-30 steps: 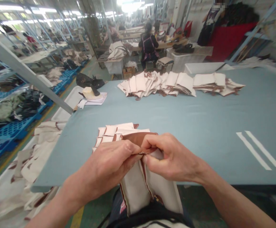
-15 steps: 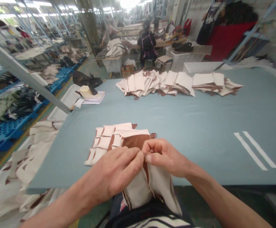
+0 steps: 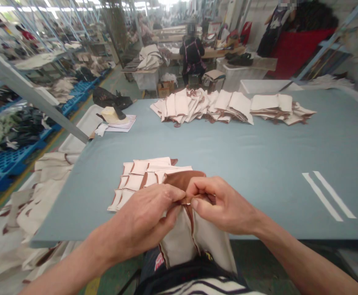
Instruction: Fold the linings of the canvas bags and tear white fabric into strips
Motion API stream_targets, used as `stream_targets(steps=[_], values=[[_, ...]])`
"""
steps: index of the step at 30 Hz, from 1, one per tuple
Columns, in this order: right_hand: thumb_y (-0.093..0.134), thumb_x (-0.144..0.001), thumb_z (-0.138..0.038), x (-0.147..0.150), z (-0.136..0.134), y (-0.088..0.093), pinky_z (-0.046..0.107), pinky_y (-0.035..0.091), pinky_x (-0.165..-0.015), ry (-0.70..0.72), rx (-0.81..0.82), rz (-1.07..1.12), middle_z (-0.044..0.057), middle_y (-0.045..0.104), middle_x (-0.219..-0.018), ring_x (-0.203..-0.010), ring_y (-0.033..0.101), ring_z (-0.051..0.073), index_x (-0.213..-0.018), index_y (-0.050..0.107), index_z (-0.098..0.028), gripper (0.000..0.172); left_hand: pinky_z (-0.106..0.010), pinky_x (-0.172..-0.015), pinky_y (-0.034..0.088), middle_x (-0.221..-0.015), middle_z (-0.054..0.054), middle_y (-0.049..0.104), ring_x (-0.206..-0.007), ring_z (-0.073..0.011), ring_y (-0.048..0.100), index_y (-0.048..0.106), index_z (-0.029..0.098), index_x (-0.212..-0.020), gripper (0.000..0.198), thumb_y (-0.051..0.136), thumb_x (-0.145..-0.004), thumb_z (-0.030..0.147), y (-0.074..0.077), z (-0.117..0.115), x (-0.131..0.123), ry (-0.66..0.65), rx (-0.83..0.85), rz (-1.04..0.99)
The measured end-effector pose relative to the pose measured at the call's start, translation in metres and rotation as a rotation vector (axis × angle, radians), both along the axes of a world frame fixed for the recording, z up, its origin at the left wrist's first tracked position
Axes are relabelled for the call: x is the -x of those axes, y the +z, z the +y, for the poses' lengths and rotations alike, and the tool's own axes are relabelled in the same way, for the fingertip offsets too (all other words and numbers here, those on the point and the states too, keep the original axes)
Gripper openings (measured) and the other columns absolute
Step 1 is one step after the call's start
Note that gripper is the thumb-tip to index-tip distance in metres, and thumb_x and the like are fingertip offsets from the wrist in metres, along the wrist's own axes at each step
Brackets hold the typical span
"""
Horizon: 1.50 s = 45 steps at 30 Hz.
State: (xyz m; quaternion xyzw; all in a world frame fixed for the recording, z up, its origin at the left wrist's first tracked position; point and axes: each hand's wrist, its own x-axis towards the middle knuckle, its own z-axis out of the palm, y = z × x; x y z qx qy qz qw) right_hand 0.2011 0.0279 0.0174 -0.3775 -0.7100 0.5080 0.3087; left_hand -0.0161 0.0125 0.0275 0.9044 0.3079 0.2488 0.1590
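A cream fabric piece with brown lining and brown edging [image 3: 181,241] hangs over the table's front edge into my lap. My left hand [image 3: 149,213] pinches its upper edge from the left. From the right, my right hand [image 3: 218,203] grips the same edge with thumb and forefinger, close against the left fingertips. Brown lining shows behind the hands, and a small white bit shows between the fingertips. Just beyond my left hand, overlapping cream pieces with brown edges [image 3: 134,182] lie on the blue-green table [image 3: 258,159].
Stacks of similar cream pieces [image 3: 203,106] line the table's far side. Two white strips [image 3: 329,196] lie at the right. A yellowish block [image 3: 114,115] rests on papers at the far left corner. Cream fabric [image 3: 43,196] fills a bin at left. A seated person [image 3: 192,53] is beyond.
My fingertips have drawn slightly apart along the fabric edge, uncovering a small white bit. The brown lining behind them now stands open further to the right.
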Motion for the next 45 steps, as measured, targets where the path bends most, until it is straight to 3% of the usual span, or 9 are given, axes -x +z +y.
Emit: stream_targets(steps=[5, 10, 16, 21, 25, 31, 37, 41, 45], values=[[0.053, -0.075, -0.009, -0.005, -0.009, 0.009, 0.022, 0.033, -0.055, -0.052, -0.433, -0.152, -0.005, 0.061, -0.061, -0.053, 0.051, 0.008, -0.072, 0.060, -0.018, 0.012, -0.019, -0.085, 0.045, -0.104, 0.003, 0.070, -0.095, -0.0106, 0.066, 0.059, 0.024, -0.114, 0.014, 0.050, -0.104, 0.020, 0.028, 0.009, 0.008, -0.088, 0.339, 0.062], [0.053, -0.078, -0.007, -0.006, -0.013, 0.009, 0.022, 0.036, -0.057, -0.063, -0.501, -0.183, -0.004, 0.062, -0.063, -0.055, 0.053, 0.008, -0.075, 0.061, -0.018, 0.013, -0.025, -0.072, 0.041, -0.086, 0.000, 0.067, -0.076, -0.0132, 0.061, 0.064, 0.018, -0.098, 0.029, 0.041, -0.109, 0.030, 0.027, 0.020, 0.003, -0.124, 0.309, 0.161], [0.056, -0.083, -0.010, -0.012, -0.013, 0.009, 0.021, 0.037, -0.059, -0.058, -0.350, -0.112, -0.004, 0.061, -0.064, -0.057, 0.051, 0.008, -0.075, 0.063, -0.018, 0.013, -0.026, -0.069, 0.038, -0.079, -0.001, 0.062, -0.071, -0.0140, 0.055, 0.061, 0.016, -0.090, 0.031, 0.039, -0.108, 0.028, 0.020, 0.020, -0.003, -0.149, 0.319, 0.125], [0.063, -0.094, -0.035, -0.012, -0.004, -0.015, 0.020, 0.032, -0.050, 0.135, 0.053, 0.212, -0.004, 0.053, -0.064, -0.054, 0.042, 0.008, -0.077, 0.063, -0.017, 0.024, -0.022, -0.053, 0.030, -0.062, 0.006, 0.040, -0.055, -0.0095, 0.035, 0.046, 0.019, -0.070, 0.048, 0.046, -0.102, 0.055, -0.001, 0.012, -0.014, -0.123, 0.778, -0.347], [0.065, -0.094, -0.054, -0.010, 0.000, -0.029, 0.020, 0.031, -0.050, 0.163, 0.192, 0.331, -0.004, 0.050, -0.065, -0.055, 0.039, 0.009, -0.077, 0.061, -0.017, 0.041, -0.023, -0.051, 0.028, -0.064, 0.005, 0.038, -0.057, -0.0096, 0.032, 0.046, 0.018, -0.068, 0.057, 0.056, -0.091, 0.069, -0.018, 0.006, -0.016, -0.031, 0.978, -0.545], [0.057, -0.099, -0.040, -0.019, 0.005, -0.006, 0.022, 0.037, -0.054, 0.198, 0.129, 0.134, 0.001, 0.062, -0.070, -0.060, 0.049, 0.012, -0.090, 0.071, -0.016, 0.029, -0.022, -0.054, 0.033, -0.067, 0.002, 0.051, -0.058, -0.0096, 0.044, 0.058, 0.016, -0.074, 0.029, 0.056, -0.096, 0.034, -0.004, 0.009, -0.008, -0.072, 0.784, -0.374], [0.063, -0.093, -0.030, -0.010, 0.010, 0.004, 0.020, 0.031, -0.049, 0.176, 0.010, 0.083, -0.004, 0.055, -0.058, -0.052, 0.041, 0.008, -0.069, 0.059, -0.018, 0.027, -0.021, -0.050, 0.028, -0.056, 0.007, 0.041, -0.051, -0.0068, 0.036, 0.053, 0.017, -0.068, 0.020, 0.057, -0.088, 0.017, 0.004, 0.009, -0.011, 0.040, 0.624, -0.295], [0.062, -0.096, -0.043, 0.006, 0.001, -0.014, 0.020, 0.030, -0.047, 0.180, 0.129, 0.294, -0.003, 0.057, -0.057, -0.048, 0.042, 0.008, -0.069, 0.052, -0.020, 0.036, -0.022, -0.054, 0.032, -0.063, 0.003, 0.052, -0.057, -0.0088, 0.044, 0.057, 0.016, -0.072, 0.025, 0.058, -0.094, 0.027, -0.004, 0.015, -0.009, -0.044, 0.750, -0.376], [0.061, -0.095, -0.059, 0.024, -0.012, -0.041, 0.022, 0.033, -0.048, -0.004, 0.263, 0.541, -0.004, 0.052, -0.055, -0.046, 0.040, 0.009, -0.070, 0.044, -0.022, 0.047, -0.022, -0.055, 0.032, -0.066, 0.002, 0.051, -0.060, -0.0102, 0.041, 0.057, 0.015, -0.073, 0.046, 0.061, -0.094, 0.055, -0.018, 0.027, -0.007, -0.157, 0.921, -0.539]])
